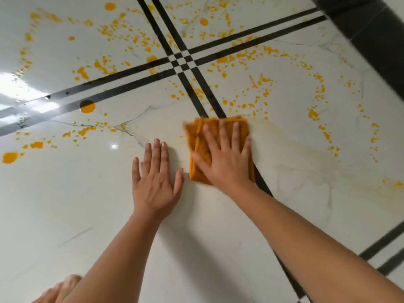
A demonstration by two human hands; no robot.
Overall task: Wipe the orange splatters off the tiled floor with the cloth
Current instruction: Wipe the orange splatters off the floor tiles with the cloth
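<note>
Orange cloth [215,147], orange splatters [258,84], white marbled black-striped floor [65,204]

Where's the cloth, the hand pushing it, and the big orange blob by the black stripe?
cloth [196,134], head view, on its bare upper left corner.
right hand [227,158], head view, on the back of the hand.
big orange blob [87,107], head view, on its middle.

Folded orange cloth [200,147] amid orange splatters [258,106]
</note>
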